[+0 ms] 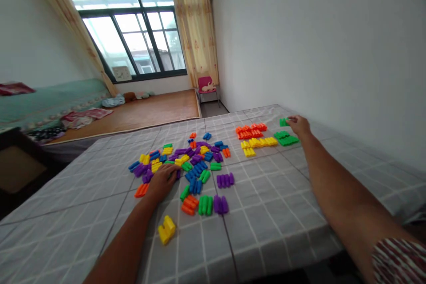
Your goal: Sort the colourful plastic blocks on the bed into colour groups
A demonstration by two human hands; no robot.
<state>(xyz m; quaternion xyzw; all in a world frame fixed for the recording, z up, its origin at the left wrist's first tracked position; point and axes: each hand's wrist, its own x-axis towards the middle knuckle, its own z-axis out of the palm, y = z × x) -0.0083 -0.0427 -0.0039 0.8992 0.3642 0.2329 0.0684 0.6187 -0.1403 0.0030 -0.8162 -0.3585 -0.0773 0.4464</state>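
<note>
We can read no words or numbers; the clock [122,73] low against the window [140,10] is too blurred.

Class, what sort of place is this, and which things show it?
Probably a room in a home, perhaps a bedroom: patterned curtains hang at the window, a low, bed-like platform bears cloths, and a pink chair stands nearby.

The left fingers [171,167] hide some of the block pile [199,170], the edge cuts the sleeve [397,257], and the clock [122,73] looks blurry.
</note>
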